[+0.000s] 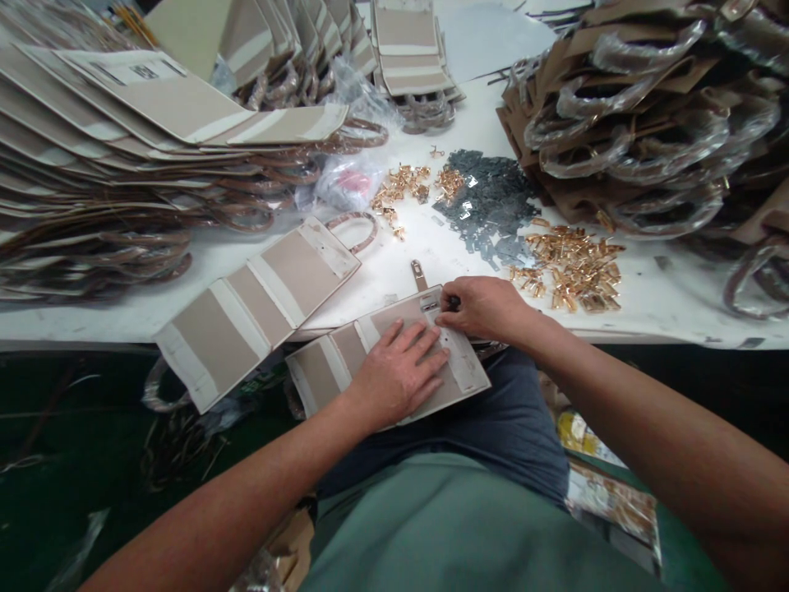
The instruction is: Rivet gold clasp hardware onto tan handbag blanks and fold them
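A beige folded bag panel (336, 362) with white strips lies across my lap and the table's front edge. My left hand (398, 370) rests flat on it, fingers stretched out, pressing it down. My right hand (486, 308) is closed in a pinch at the panel's upper edge, on a small dark piece I cannot make out. A brown strap tab (419, 274) sticks out from the panel just above my hands.
A second beige panel (259, 308) hangs over the white table (647, 308) edge to the left. Gold metal fittings (576, 267) and grey plates (486, 205) lie in heaps behind my hands. Stacks of panels (111, 140) fill the left; wrapped handles (653, 123) pile up on the right.
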{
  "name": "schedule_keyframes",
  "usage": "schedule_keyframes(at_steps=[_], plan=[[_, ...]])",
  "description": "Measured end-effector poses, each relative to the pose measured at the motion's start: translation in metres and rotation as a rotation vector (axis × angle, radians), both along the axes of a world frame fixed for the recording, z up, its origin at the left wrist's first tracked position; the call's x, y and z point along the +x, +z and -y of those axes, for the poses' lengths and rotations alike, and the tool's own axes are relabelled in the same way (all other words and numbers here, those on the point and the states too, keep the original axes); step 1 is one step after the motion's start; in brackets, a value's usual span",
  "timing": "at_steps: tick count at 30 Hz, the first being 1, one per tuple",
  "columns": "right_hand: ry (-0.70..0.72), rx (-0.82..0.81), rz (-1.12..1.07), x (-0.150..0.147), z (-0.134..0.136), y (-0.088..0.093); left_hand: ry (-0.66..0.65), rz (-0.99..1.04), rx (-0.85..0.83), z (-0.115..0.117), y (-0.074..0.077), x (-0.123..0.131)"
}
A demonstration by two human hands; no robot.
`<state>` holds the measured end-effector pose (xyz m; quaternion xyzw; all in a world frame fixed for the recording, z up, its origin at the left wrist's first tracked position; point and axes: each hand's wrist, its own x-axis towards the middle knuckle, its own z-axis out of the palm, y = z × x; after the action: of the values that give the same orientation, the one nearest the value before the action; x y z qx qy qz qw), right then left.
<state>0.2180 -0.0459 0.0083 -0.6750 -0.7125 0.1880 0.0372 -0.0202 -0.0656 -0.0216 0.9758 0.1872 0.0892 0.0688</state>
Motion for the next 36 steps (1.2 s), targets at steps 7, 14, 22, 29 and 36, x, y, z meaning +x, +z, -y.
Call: schedule_keyframes(at_steps=[7,14,22,29,36], plan=[[-0.001,-0.002,0.000,0.001,-0.002,-0.001,-0.004,-0.032,0.024,-0.001,0.005,0.004],[-0.017,-0.012,0.007,-0.001,-0.001,0.001,0.020,-0.058,-0.031,0.003,0.005,0.001],[-0.006,-0.001,-0.004,0.000,0.001,-0.001,0.059,-0.151,-0.122,0.021,0.005,0.002],[-0.013,0.004,-0.025,-0.005,0.004,0.010,0.151,-0.133,-0.134,0.031,0.004,0.003],[-0.101,0.120,-0.120,0.003,0.056,0.024,0.140,-0.064,-0.152,0.022,0.000,-0.002]])
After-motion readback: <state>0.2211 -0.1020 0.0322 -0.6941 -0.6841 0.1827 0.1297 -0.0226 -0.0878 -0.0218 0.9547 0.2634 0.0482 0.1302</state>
